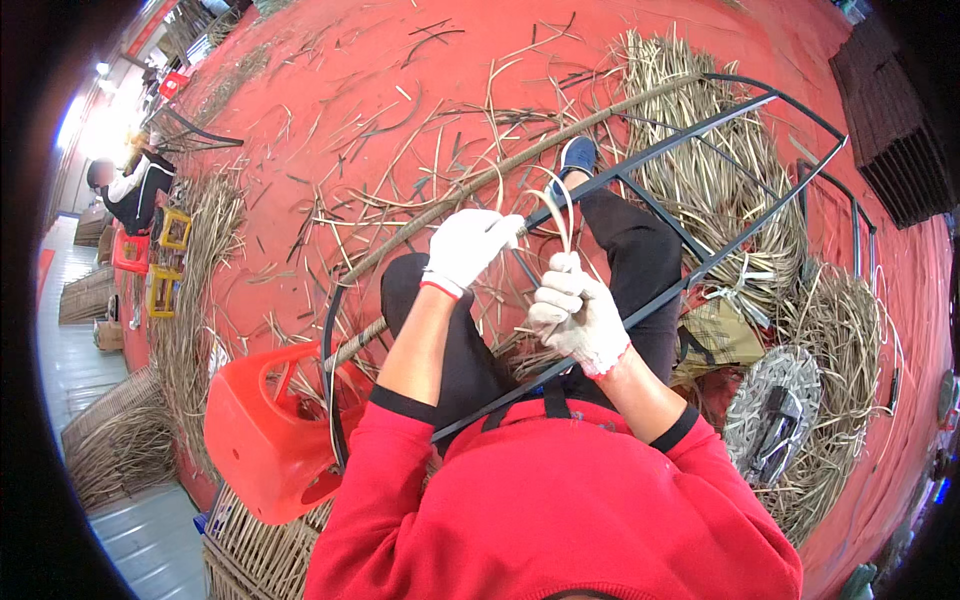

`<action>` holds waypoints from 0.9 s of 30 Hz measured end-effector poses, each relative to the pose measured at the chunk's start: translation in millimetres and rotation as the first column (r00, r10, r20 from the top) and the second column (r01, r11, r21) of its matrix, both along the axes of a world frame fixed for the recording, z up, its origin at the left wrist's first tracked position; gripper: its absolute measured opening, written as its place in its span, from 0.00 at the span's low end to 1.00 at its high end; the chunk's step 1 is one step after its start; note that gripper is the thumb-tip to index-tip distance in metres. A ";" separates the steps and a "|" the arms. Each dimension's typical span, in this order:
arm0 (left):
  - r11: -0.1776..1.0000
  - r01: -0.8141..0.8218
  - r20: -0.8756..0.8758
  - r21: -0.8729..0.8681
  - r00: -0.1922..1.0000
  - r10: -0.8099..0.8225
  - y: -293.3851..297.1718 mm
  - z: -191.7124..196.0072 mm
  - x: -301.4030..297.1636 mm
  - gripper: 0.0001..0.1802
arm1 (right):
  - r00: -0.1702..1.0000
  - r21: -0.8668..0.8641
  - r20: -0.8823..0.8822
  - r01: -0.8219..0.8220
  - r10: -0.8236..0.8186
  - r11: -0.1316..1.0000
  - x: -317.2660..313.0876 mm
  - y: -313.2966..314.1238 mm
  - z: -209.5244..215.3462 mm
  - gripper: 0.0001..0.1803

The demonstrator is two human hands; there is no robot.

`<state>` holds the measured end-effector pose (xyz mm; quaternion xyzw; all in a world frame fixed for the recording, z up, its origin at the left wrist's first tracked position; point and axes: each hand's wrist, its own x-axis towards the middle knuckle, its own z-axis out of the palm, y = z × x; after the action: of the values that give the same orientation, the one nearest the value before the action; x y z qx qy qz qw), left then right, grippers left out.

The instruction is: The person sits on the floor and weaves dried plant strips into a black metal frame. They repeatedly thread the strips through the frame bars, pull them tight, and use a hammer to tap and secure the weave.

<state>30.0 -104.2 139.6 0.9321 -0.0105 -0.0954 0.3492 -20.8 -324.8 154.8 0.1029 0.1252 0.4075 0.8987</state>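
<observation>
Both my hands wear white knit gloves. My right hand (575, 308) is closed round pale, flat weaving strips (562, 222), which rise from the fist and bend over in loops. Close by on the left, my left hand (466, 248) pinches part of a strip at its fingertips. A dark metal frame (712, 258) with crossbars lies over my lap, slanting up to the right. Along its far side runs a long rail wrapped in tan strip (555, 140), passing just beyond my left hand. The strips' far ends are hard to follow.
Bundles of dried strips (690, 100) lie at right, beside a round woven pad (770, 415). Loose scraps litter the red floor (330, 60). A red plastic stool (265, 440) stands at left. Brown stacked panels (890, 120) are far right; another person (140, 190) sits far left.
</observation>
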 end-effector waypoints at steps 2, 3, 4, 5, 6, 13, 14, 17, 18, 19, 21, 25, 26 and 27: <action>0.901 -0.090 -0.075 -0.424 0.995 0.064 -19.7 8.7 -7.6 0.23 | 0.999 0.022 -0.002 -0.033 0.033 0.999 -5.8 2.7 3.1 0.05; 0.614 -0.260 -0.276 -0.745 0.959 0.071 -27.8 11.3 -11.4 0.26 | 0.998 0.053 -0.040 -0.038 0.040 0.998 -8.8 3.1 5.2 0.05; 0.346 -0.251 -0.302 -0.904 0.948 -0.101 -34.6 12.5 -19.9 0.31 | 0.999 0.037 -0.038 -0.023 0.025 0.999 -12.2 3.5 7.5 0.06; 0.046 -0.247 -0.248 -0.968 0.912 -0.327 -43.6 12.1 -25.5 0.34 | 1.000 0.058 -0.005 -0.015 0.015 0.998 -16.1 3.5 9.9 0.06; 0.063 -0.295 -0.297 -0.953 0.883 -0.362 -49.6 12.1 -34.5 0.34 | 1.000 0.089 -0.013 -0.014 0.015 0.996 -20.2 3.8 12.5 0.05; -0.070 -0.255 -0.217 -0.964 0.914 -0.342 -70.7 7.2 -69.7 0.21 | 0.985 0.239 0.085 -0.166 0.150 0.957 -54.5 5.9 19.2 0.08; -0.031 -0.255 -0.228 -0.967 0.908 -0.351 -68.5 9.4 -70.7 0.21 | 0.988 0.274 0.011 -0.154 0.157 0.949 -56.3 4.7 18.4 0.07; 0.054 -0.271 -0.275 -0.961 0.915 -0.295 -63.5 18.8 -73.6 0.15 | 0.985 0.265 0.002 -0.169 0.175 0.949 -57.9 1.7 14.6 0.09; 0.110 -0.303 -0.321 -0.947 0.915 -0.244 -62.0 21.7 -75.0 0.14 | 0.986 0.244 0.003 -0.163 0.167 0.956 -56.7 0.5 12.5 0.09; 0.158 -0.336 -0.364 -0.929 0.909 -0.202 -60.2 23.6 -75.6 0.13 | 0.985 0.210 0.027 -0.175 0.173 0.962 -55.3 -0.7 9.8 0.09; 0.152 -0.329 -0.351 -0.932 0.923 -0.160 -56.9 22.7 -75.1 0.09 | 0.981 0.096 -0.005 -0.192 0.193 0.977 -48.8 -3.9 1.7 0.12; 0.283 -0.427 -0.402 -0.859 0.904 0.143 -38.4 6.4 -65.2 0.08 | 0.813 -0.754 0.358 -0.038 0.459 0.656 -26.3 -23.0 -19.0 0.21; 0.449 -0.395 -0.348 -0.802 0.919 0.187 -24.0 4.3 -61.0 0.08 | 0.573 -0.838 0.540 0.297 0.617 0.457 -21.8 -33.4 -22.4 0.20; 0.583 -0.368 -0.298 -0.724 0.930 0.216 -7.7 3.5 -57.1 0.09 | 0.345 -0.763 0.491 0.613 0.800 0.203 -18.0 -44.4 -24.9 0.20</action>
<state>-27.0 -111.9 143.1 0.6697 0.1349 -0.1053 0.7226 -38.8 -369.3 129.9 -0.7485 -0.1778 0.2752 0.5766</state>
